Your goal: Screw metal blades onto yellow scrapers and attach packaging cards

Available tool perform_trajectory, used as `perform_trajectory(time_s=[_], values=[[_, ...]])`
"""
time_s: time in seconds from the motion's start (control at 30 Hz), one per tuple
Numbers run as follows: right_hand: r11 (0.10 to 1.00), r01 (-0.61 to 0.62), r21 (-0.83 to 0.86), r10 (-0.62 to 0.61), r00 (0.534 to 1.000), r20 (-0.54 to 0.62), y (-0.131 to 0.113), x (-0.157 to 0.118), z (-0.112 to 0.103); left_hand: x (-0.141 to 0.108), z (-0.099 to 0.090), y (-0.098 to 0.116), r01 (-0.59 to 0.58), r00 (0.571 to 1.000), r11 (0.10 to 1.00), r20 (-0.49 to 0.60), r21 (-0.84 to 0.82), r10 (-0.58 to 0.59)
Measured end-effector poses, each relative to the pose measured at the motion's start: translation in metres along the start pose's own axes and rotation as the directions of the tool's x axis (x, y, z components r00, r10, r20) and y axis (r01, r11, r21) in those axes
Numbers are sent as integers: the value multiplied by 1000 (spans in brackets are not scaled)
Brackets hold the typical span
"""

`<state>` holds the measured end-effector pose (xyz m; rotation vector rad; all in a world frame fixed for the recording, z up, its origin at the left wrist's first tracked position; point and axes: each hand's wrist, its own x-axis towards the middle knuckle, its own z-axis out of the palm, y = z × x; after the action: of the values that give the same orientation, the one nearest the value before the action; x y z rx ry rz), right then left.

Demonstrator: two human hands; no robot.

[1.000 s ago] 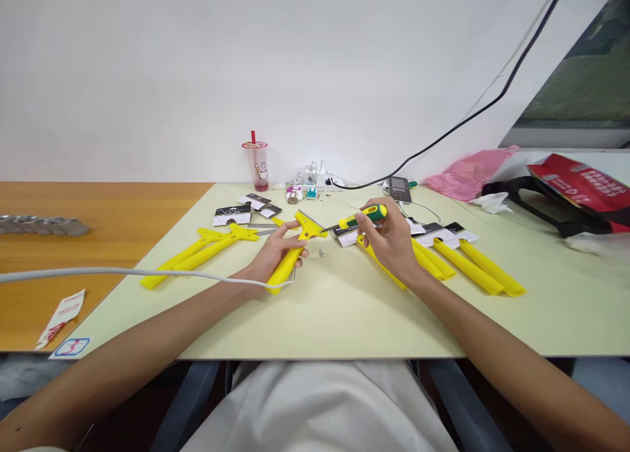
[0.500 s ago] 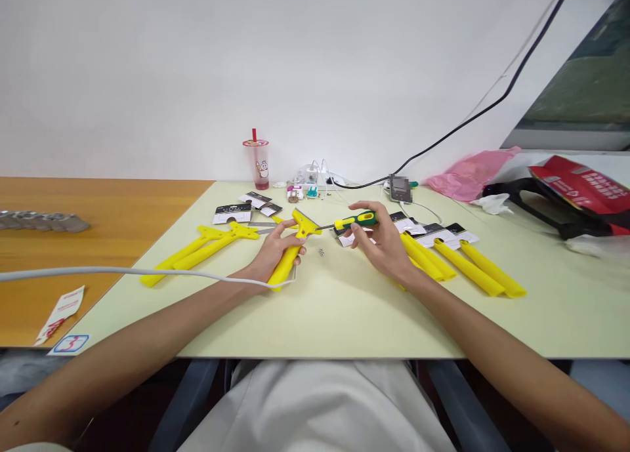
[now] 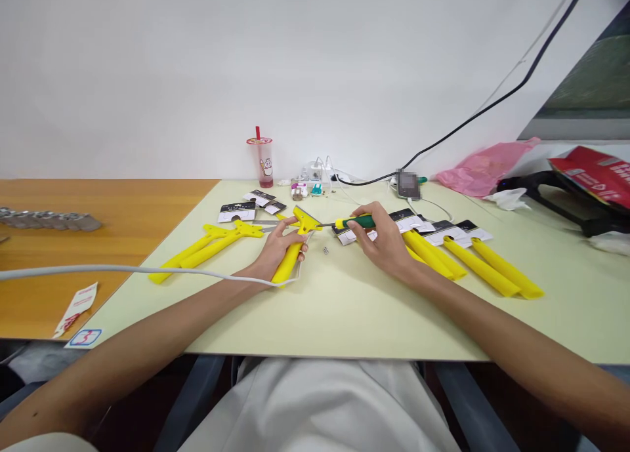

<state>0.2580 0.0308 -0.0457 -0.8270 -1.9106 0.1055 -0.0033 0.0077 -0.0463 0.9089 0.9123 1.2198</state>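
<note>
Centrally, a yellow scraper [image 3: 286, 265] was held at a tilt above the table [image 3: 354, 321], between its near and far edges. The left hand [image 3: 278, 248] pinched its handle between thumb and fingers; the right hand [image 3: 384, 242] gripped a screwdriver [image 3: 363, 221], whose tip reached the head's right side, though contact could not be confirmed. Slippage seemed the chief hazard: an off-axis push, or a loose left grip, might have sent the tip toward the left fingers. Just beside the scraper lay small metal pieces [image 3: 325, 250], which a careless brush of either hand could have scattered. Counted outward: one scraper in hand; one screwdriver; metal pieces too small to number; two scrapers [image 3: 209, 249] toward the left edge; three cards [image 3: 237, 211] beyond them; at least four yellow handles [image 3: 482, 267] toward the right edge, others perhaps hidden; one cup [image 3: 260, 160] near the far left corner.
</note>
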Motion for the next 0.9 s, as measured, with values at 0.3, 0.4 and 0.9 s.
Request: perform_trajectory(time_s=[0.3, 0.4, 0.9], values=[[988, 123, 94, -124, 992, 7, -13, -2, -20, -4, 2, 2, -26, 996, 998, 84, 61, 20], [984, 116, 136, -120, 993, 20, -12, -4, -18, -2, 0, 2, -32, 997, 998, 76, 50, 28], [997, 49, 56, -52, 997, 58, 0, -5, -17, 1, -2, 4, -35, 998, 999, 45, 41, 33]])
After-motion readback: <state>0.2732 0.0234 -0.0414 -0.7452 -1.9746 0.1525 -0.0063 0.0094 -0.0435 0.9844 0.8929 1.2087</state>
